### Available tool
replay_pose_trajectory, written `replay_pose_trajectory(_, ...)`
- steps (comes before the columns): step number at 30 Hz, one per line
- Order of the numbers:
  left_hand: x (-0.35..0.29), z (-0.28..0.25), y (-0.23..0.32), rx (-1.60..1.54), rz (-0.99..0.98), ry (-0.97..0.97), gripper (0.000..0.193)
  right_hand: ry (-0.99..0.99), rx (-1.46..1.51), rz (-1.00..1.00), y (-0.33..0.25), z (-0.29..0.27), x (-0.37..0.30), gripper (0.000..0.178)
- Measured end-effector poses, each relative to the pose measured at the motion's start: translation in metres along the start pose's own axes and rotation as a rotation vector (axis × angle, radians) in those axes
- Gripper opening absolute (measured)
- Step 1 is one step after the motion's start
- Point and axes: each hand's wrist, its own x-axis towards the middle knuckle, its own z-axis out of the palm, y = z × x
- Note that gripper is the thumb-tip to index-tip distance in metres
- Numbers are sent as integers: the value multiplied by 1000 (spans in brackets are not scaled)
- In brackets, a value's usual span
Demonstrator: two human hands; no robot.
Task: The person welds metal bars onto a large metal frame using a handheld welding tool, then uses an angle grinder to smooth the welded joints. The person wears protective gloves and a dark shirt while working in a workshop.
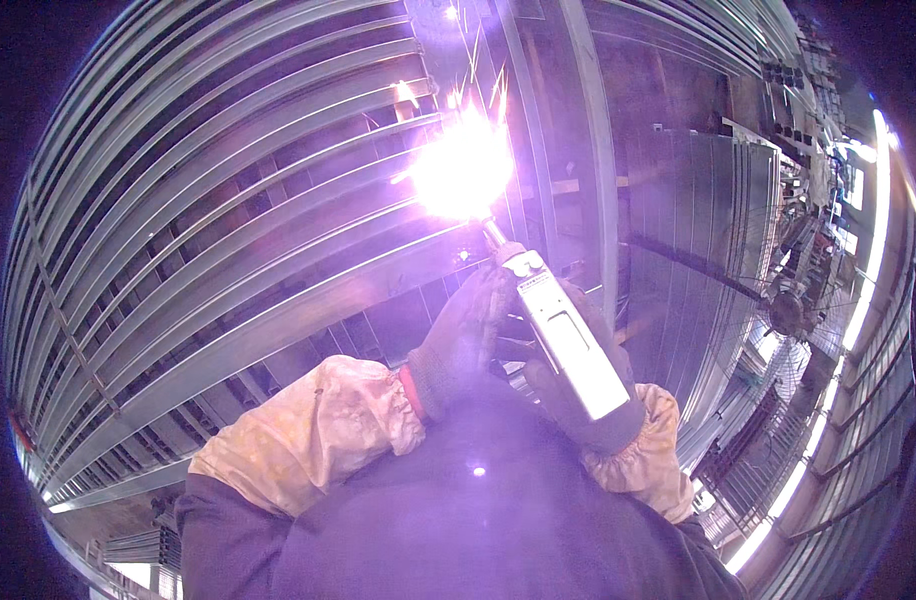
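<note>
A white, boxy handheld welding torch [575,345] points up and away, its metal nozzle ending at a blinding white arc [465,165] with sparks flying up. My right hand [610,425], in a dark glove, is wrapped round the torch body from behind and the right. My left hand [468,325], also dark-gloved with a red cuff edge, is closed against the torch's front near the nozzle; its fingertips are partly hidden. The arc sits where the long parallel metal bars [308,255] meet an upright metal profile [538,120]. Glare hides the joint itself.
Slatted metal bars fill the left side, with gaps between them. Flat metal panels [678,190] stand on the right. Farther right are racks, cluttered equipment [788,300] and a bright strip of light [868,290]. Tan protective sleeves [313,430] cover my forearms.
</note>
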Motion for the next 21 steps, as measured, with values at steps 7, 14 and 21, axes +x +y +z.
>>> replay_pose_trajectory(7,6,-2,2,265,115,-17,53,3,8,-57,11,2,-6,75)
replay_pose_trajectory(14,4,5,-4,205,211,34,52,-86,111,210,-9,-7,-4,71)
replay_pose_trajectory(21,4,7,-12,-304,-116,39,51,-149,-36,94,-12,-14,-1,72)
